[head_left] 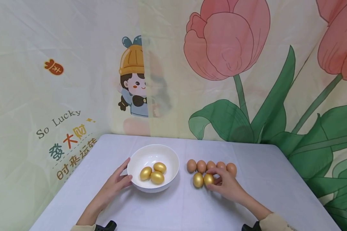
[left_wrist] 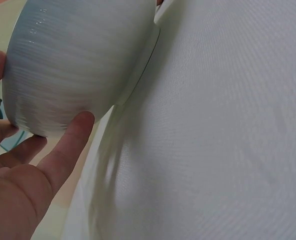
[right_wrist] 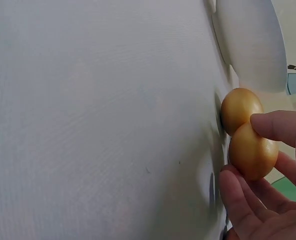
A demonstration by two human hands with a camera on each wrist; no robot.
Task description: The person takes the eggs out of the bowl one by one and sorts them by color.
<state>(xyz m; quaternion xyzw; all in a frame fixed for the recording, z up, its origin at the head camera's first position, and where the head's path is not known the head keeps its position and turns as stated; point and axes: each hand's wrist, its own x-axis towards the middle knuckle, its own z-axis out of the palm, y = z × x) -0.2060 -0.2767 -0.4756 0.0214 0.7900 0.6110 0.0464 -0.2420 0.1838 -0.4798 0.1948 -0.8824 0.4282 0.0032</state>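
First, one white bowl (head_left: 151,156) on the worktop (head_left: 179,211), three gold eggs (head_left: 157,177) inside; left hand (head_left: 114,183), fingers spread apart against its outer wall, seemingly to steady it. Right of the bowl: one loose gold egg (head_left: 198,180); beyond it, one pinched gold egg (head_left: 209,178), clamped in the right hand (head_left: 227,184), probably against rolling; five brown eggs (head_left: 201,166), lined up, perhaps for order.

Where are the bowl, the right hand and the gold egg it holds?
Bowl (head_left: 152,155): head view, far inner wall.
Right hand (head_left: 227,185): head view, back of the hand.
Gold egg (right_wrist: 252,154): right wrist view, middle of its side.
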